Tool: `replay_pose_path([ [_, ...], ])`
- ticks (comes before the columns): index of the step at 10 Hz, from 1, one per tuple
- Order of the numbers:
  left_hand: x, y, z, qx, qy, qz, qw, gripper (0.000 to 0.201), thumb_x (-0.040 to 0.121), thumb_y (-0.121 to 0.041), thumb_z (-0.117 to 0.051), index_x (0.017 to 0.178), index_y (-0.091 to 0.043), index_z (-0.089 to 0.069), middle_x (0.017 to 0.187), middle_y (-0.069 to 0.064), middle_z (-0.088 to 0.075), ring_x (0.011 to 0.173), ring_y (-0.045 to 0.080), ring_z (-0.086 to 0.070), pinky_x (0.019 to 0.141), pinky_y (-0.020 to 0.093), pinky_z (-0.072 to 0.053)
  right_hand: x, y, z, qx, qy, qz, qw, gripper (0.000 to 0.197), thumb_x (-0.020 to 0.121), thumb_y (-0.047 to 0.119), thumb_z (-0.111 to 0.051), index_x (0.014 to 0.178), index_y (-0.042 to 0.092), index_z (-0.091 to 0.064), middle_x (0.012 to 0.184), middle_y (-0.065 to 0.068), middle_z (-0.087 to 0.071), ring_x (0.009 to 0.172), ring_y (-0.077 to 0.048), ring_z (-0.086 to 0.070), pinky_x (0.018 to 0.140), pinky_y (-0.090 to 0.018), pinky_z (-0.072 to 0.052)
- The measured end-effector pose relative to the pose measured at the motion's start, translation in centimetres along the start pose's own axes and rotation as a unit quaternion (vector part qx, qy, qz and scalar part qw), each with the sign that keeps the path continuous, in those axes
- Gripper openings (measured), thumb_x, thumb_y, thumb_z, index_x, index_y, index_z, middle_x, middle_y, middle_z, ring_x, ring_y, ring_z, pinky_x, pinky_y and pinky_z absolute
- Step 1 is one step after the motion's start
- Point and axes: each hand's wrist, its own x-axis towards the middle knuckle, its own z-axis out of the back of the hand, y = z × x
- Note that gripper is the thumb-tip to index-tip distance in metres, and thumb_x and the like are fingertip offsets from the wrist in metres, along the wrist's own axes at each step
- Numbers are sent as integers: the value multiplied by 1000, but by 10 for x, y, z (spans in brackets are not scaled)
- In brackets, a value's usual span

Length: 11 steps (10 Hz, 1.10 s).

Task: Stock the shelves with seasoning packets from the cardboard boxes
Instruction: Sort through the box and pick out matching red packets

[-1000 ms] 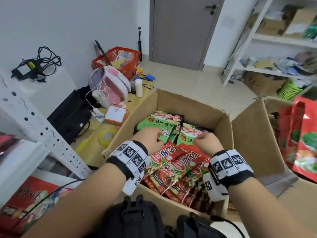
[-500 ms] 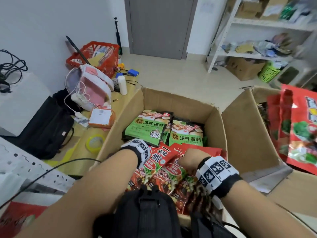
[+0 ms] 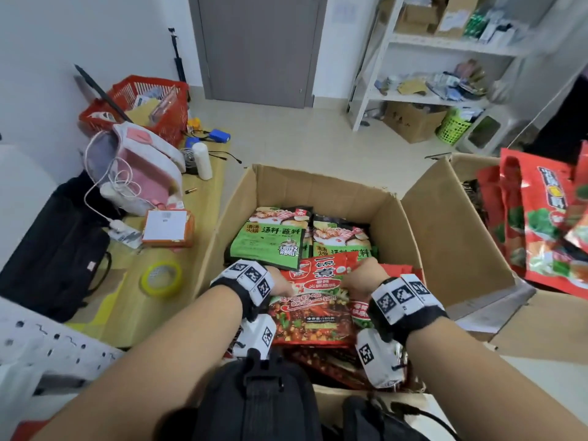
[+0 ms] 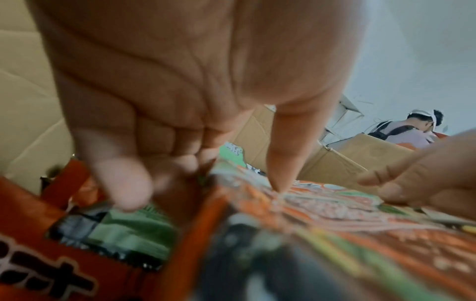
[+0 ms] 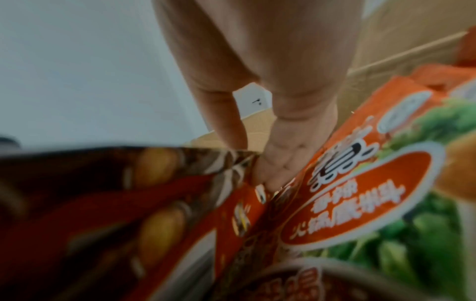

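Note:
An open cardboard box [image 3: 321, 186] stands in front of me. Green seasoning packets [image 3: 270, 246] lie at its far end and red seasoning packets [image 3: 313, 316] are stacked at the near end. My left hand [image 3: 280, 286] grips the left edge of the top red packets [image 4: 322, 205], thumb pressed on top and fingers curled underneath. My right hand [image 3: 359, 278] holds the right edge of the same packets. Its fingers [image 5: 280, 163] are tucked down between red packets [image 5: 360, 193].
A second open box [image 3: 445, 237] with large red pouches [image 3: 541, 224] stands to the right. On the left lie a yellow tape roll [image 3: 161, 278], a black bag [image 3: 54, 249] and a red basket [image 3: 140, 103]. A white shelf post [image 3: 47, 345] is near left, with shelving [image 3: 445, 46] beyond.
Both hands have drawn back from the green packets to the near red stack and taken hold of its sides. My head has turned slightly right.

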Motion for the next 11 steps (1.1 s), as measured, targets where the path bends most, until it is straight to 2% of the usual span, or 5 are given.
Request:
replay_pose_path([
  [1,-2,2,4,38,16,-15,999,43,93,-37,-49,120,-3,-53,107,10,-60,96,21,-60,74,25,-46,-2,-1,-3,47,26,-16,998,39,87,8,-59,126,5,-55,123,-17,-60,105,-28,-61,58,-11,-50],
  [3,-2,-8,1,-32,17,-66,997,18,94,-28,-47,101,-12,-54,67,6,-49,56,12,-43,44,16,-34,-12,-4,-14,371,-11,-77,925,38,89,8,-53,125,-5,-53,129,-25,-55,120,-37,-53,86,-36,-50],
  [5,-4,-18,6,-240,-29,-165,956,16,93,-27,-53,101,-14,-57,98,7,-61,56,9,-55,45,13,-40,-7,-30,3,514,-11,-64,855,48,91,38,-56,127,7,-54,119,-13,-63,101,-30,-62,96,-47,-47],
  [8,-44,9,31,-243,-352,-127,895,30,91,-22,-54,117,-13,-44,103,5,-57,87,24,-57,71,31,-42,-7,-21,6,359,-105,55,926,26,83,7,-62,106,-6,-62,108,-18,-67,97,-32,-65,91,-43,-51],
  [11,-147,43,-15,-584,-441,-139,668,29,85,-30,-63,108,-13,-59,108,6,-66,101,25,-62,94,41,-46,-57,10,45,506,-28,279,815,11,93,17,-56,99,11,-62,89,-4,-73,76,-20,-71,70,-33,-58],
])
